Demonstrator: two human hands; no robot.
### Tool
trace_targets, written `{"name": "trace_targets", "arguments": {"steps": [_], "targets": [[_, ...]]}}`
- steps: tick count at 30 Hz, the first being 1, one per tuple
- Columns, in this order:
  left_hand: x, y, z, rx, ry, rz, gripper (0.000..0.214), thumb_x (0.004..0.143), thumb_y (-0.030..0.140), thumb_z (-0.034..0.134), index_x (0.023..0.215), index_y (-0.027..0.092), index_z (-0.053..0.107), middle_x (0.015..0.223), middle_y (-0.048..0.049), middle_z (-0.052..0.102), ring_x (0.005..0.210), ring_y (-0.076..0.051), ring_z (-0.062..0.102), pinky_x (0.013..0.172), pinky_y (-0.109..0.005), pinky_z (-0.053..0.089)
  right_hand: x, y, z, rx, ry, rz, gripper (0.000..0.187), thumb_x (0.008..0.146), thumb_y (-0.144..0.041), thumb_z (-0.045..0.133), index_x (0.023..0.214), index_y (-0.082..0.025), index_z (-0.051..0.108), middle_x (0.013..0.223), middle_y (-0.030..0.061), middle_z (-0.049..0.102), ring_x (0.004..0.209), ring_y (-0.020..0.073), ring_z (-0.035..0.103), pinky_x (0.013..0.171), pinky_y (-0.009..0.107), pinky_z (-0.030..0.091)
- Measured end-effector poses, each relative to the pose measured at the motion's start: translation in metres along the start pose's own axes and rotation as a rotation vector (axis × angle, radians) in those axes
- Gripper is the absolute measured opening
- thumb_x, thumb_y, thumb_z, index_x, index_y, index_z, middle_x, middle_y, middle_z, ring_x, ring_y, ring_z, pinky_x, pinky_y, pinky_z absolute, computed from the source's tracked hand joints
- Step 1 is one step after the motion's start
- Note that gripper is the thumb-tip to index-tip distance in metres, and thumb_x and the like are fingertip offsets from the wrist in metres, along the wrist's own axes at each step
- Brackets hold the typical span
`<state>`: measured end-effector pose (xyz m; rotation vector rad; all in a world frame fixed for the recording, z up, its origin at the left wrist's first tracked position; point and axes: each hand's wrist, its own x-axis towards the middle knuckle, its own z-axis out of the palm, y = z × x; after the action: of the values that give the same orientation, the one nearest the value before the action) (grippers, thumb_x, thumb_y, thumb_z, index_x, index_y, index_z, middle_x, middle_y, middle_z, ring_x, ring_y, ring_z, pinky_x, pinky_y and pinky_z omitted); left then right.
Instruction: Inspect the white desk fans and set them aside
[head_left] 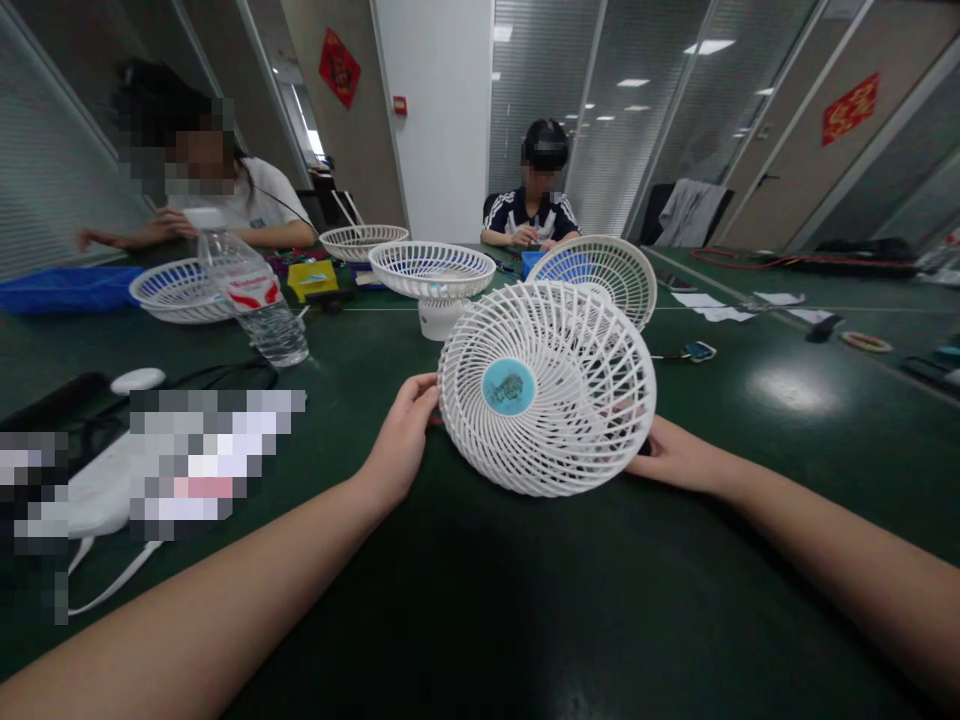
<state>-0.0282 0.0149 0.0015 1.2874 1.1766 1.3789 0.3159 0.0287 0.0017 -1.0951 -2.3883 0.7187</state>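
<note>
Forearms stretch in from the near corners, and both hands hold a white fan grille [547, 390] tilted up on edge over the middle of the green table [480, 600]. The left hand [401, 435] curls its fingers round the grille's left rim, thumb toward the front. The right hand [675, 455] grips the lower right rim, its fingertips hidden behind the ribs. A blue badge [508, 387] sits at the grille's centre. Just behind it stands a fan with blue blades [592, 275], and farther left a second grille [431, 270] rests face up like a bowl on a white base. At the far left a plastic water bottle [251, 300], partly full, stands beside a third grille [176, 290], with a blue tray [67, 288] beyond, its contents out of sight. Two other people sit working at the far side.
</note>
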Motion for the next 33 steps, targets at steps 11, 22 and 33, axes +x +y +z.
{"name": "trace_targets", "arguments": {"steps": [11, 22, 33], "targets": [[-0.002, 0.003, 0.001, 0.001, 0.004, -0.011, 0.024, 0.090, 0.035, 0.046, 0.107, 0.021, 0.057, 0.110, -0.0042, 0.062, 0.100, -0.019, 0.057, 0.081, -0.029, 0.044, -0.003, 0.003, -0.001, -0.119, -0.056, -0.023, 0.076, 0.067, -0.046, 0.074, 0.135, -0.024, 0.048, 0.134, 0.0076, 0.049, 0.122, 0.0280, 0.049, 0.110, 0.045, 0.037], [-0.002, 0.006, 0.002, -0.022, 0.016, -0.031, 0.021, 0.089, 0.032, 0.046, 0.104, 0.022, 0.058, 0.110, -0.0052, 0.062, 0.101, -0.020, 0.056, 0.081, -0.030, 0.044, -0.003, 0.007, 0.002, -0.046, -0.046, 0.040, 0.071, 0.068, -0.045, 0.072, 0.134, -0.029, 0.051, 0.134, 0.0052, 0.050, 0.120, 0.0284, 0.051, 0.106, 0.043, 0.042], [-0.001, 0.003, 0.002, -0.009, 0.024, -0.020, 0.022, 0.089, 0.033, 0.046, 0.104, 0.021, 0.057, 0.108, -0.0056, 0.062, 0.100, -0.020, 0.057, 0.079, -0.030, 0.045, 0.005, -0.017, 0.004, -0.209, -0.039, -0.026, 0.069, 0.067, -0.043, 0.073, 0.132, -0.032, 0.052, 0.136, 0.0011, 0.048, 0.123, 0.0272, 0.049, 0.109, 0.041, 0.040]]}}
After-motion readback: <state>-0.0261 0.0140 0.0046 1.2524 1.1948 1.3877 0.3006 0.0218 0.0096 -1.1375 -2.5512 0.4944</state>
